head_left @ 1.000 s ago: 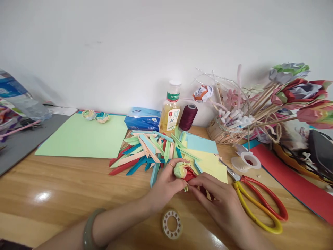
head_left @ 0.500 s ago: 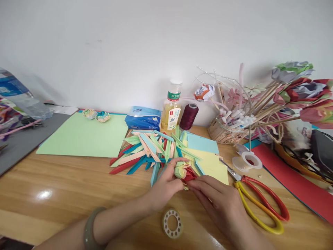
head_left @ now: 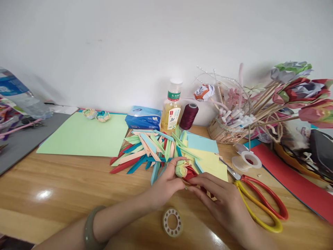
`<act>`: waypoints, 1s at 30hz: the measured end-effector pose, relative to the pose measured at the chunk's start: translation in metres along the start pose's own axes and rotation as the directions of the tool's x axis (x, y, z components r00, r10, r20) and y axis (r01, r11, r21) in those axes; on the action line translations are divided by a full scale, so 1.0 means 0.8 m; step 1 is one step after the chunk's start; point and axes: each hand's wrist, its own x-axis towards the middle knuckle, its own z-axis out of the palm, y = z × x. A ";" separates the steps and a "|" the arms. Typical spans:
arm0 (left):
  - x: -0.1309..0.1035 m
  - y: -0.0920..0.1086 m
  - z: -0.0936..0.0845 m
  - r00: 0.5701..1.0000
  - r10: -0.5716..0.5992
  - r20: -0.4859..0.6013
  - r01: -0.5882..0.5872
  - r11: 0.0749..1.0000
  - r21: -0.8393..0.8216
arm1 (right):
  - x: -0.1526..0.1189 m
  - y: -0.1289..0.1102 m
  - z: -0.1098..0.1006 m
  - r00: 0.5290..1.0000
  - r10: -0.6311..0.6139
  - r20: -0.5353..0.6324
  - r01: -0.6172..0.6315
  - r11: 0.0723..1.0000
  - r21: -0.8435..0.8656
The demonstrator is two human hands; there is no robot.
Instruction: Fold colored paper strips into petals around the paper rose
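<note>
A small folded paper flower, pale yellow-green on its left and red on its right, is between my two hands. My left hand is closed round its left side, thumb below and a ring on one finger. From the right, my right hand pinches the red part with thumb and fingers. Just behind the hands lies a pile of folded paper strips in red, blue, green and peach. A roll of tape lies on the wooden table in front of the hands.
Red-and-yellow scissors and a white spool lie to the right. Behind stand a tissue pack, a drink bottle, dark red thread and a basket of pens and paper flowers. Green paper lies left.
The fingers of my right hand have shifted and spread slightly along the red part, with more dark red paper showing beneath them. My left hand keeps its hold almost unmoved.
</note>
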 end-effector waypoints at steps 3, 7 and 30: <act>0.002 0.001 -0.002 1.000 0.007 0.000 -0.007 0.999 -0.034 | 0.004 -0.002 -0.008 0.996 0.030 0.083 -0.036 0.997 0.063; 0.002 0.003 -0.002 1.000 -0.026 -0.004 0.026 0.999 -0.037 | 0.004 -0.001 -0.015 0.992 0.018 0.125 -0.024 0.999 0.046; 0.001 0.008 0.002 0.992 -0.113 -0.051 0.111 0.993 -0.045 | 0.008 -0.004 -0.011 0.998 0.005 0.059 -0.007 1.000 0.030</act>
